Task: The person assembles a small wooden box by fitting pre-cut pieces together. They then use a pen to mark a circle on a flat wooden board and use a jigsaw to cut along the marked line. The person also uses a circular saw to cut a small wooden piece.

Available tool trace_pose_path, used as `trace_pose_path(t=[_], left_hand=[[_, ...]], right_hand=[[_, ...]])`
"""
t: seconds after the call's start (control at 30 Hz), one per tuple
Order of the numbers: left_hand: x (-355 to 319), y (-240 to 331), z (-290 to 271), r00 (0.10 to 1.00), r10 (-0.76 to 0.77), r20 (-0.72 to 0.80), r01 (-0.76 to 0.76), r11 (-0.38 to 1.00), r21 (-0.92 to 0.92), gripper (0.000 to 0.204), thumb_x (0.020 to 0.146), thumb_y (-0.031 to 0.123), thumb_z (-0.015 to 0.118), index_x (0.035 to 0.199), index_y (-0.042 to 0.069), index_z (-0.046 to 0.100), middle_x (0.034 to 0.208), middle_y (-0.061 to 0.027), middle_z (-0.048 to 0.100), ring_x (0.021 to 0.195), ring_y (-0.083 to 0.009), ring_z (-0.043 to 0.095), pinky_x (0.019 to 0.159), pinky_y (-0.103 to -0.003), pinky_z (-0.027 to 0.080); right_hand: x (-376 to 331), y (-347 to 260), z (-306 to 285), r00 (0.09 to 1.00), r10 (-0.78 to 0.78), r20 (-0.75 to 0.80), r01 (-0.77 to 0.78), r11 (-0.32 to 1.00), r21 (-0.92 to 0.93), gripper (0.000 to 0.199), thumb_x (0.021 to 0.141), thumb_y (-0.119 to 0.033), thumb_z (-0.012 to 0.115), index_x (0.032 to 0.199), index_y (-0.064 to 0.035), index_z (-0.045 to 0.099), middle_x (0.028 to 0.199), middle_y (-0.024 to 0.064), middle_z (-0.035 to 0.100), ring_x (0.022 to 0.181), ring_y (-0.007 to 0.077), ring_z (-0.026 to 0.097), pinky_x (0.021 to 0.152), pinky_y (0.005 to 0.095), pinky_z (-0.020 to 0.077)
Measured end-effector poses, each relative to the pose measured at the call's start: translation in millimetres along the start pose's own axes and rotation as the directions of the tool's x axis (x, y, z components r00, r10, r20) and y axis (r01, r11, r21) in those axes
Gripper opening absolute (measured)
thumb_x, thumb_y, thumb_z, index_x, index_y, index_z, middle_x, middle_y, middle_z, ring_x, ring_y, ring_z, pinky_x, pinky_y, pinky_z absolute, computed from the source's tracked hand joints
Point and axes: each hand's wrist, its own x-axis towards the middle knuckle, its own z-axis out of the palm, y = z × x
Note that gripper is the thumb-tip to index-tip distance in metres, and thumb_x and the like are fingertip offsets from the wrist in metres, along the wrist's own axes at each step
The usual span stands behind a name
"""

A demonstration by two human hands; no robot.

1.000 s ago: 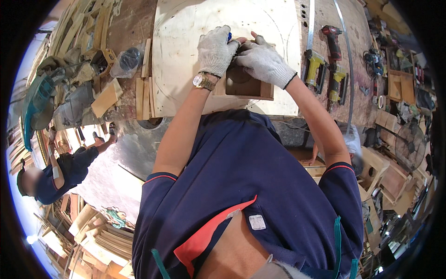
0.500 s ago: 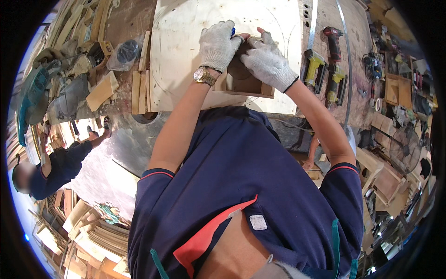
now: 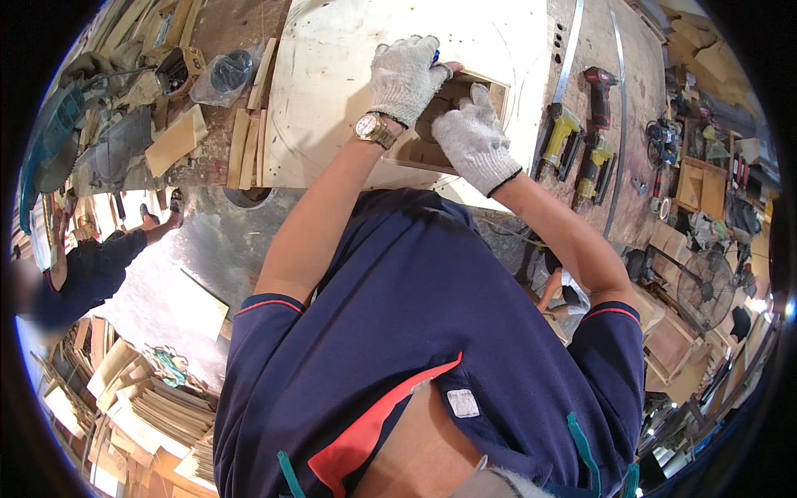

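Observation:
A shallow wooden box [image 3: 501, 101] lies on a pale plywood sheet [image 3: 320, 124] in front of me. My left hand [image 3: 405, 81], in a white knit glove, is closed over the box's far left side. A sliver of a small blue object [image 3: 435, 56] shows at its fingers; its kind is hidden. My gloved right hand [image 3: 476, 139] is over the box's right part with its fingers curled, one raised toward the far side. Whatever those fingers hold, if anything, is out of sight. The two hands are apart.
Right of the plywood lie two yellow-black power tools [image 3: 563, 137], a red-black cordless drill [image 3: 598, 87] and long metal strips [image 3: 621, 124]. Wood strips [image 3: 246, 145] and a bagged dark round item [image 3: 230, 70] lie left. Another person [image 3: 83, 270] is at the left; another's arm [image 3: 550, 289] shows near my right elbow.
My right hand has drawn back from my left hand toward me, uncovering the box's far right corner. The left hand keeps its closed grip. The whole view has shifted slightly.

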Motion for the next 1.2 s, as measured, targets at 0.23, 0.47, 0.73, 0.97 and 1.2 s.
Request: trace_pose_path(t=[0.23, 0.47, 0.73, 0.97, 1.2], left_hand=[[-0.3, 1.6, 2.1, 1.0, -0.017, -0.01, 0.017, 1.0, 0.026, 0.053, 0.09, 0.057, 0.079, 0.084, 0.006, 0.065, 0.083, -0.0144, 0.07, 0.079, -0.035, 0.071, 0.074, -0.048, 0.055], [-1.5, 3.2, -2.9, 1.0, -0.02, 0.016, 0.02, 1.0, -0.003, 0.049, 0.091, 0.051, 0.08, 0.085, 0.005, 0.064, 0.084, -0.0151, 0.07, 0.082, -0.0356, 0.07, 0.076, -0.048, 0.055], [-0.5, 1.5, 0.0, 1.0, -0.003, 0.005, 0.003, 1.0, 0.021, 0.047, 0.091, 0.048, 0.079, 0.085, 0.004, 0.064, 0.083, -0.0166, 0.068, 0.082, -0.0381, 0.07, 0.076, -0.049, 0.055], [0.6, -0.2, 1.6, 0.999, 0.042, -0.031, -0.041, 0.999, 0.023, 0.053, 0.09, 0.052, 0.081, 0.08, 0.004, 0.06, 0.078, -0.0156, 0.066, 0.071, -0.0374, 0.065, 0.068, -0.048, 0.051], [0.8, -0.4, 0.0, 0.999, 0.035, 0.004, -0.035, 0.999, 0.003, 0.056, 0.089, 0.053, 0.083, 0.077, 0.004, 0.058, 0.07, -0.0141, 0.059, 0.064, -0.0363, 0.061, 0.065, -0.047, 0.049]], right_hand=[[3.7, -20.6, -5.9, 0.978, 0.108, 0.18, -0.113, 0.993, 0.018, 0.015, 0.087, -0.014, 0.068, 0.089, -0.0164, 0.083, 0.085, 0.0103, 0.078, 0.091, 0.0311, 0.076, 0.112, 0.0547, 0.0389], [7.0, -12.4, -32.9, 0.98, 0.085, 0.178, -0.101, 0.991, 0.083, 0.015, 0.091, -0.015, 0.069, 0.094, -0.0097, 0.083, 0.091, 0.0142, 0.08, 0.092, 0.034, 0.079, 0.099, 0.056, 0.0514], [2.8, 60.1, -49.1, 0.967, 0.25, 0.037, -0.235, 0.835, 0.498, 0.025, 0.09, -0.021, 0.067, 0.103, -0.0033, 0.078, 0.094, 0.0244, 0.075, 0.094, 0.0418, 0.075, 0.09, 0.0517, 0.0597], [-7.0, 33.4, -29.2, 0.977, 0.212, 0.019, -0.186, 0.807, 0.56, 0.022, 0.091, -0.02, 0.068, 0.105, -0.0035, 0.075, 0.096, 0.0233, 0.075, 0.1, 0.0422, 0.073, 0.09, 0.0538, 0.0577], [-6.6, 17.6, -13.8, 0.979, 0.199, -0.031, -0.152, 0.833, 0.532, 0.019, 0.094, -0.023, 0.069, 0.096, -0.0063, 0.077, 0.091, 0.0199, 0.077, 0.087, 0.0395, 0.076, 0.077, 0.0518, 0.0622]])
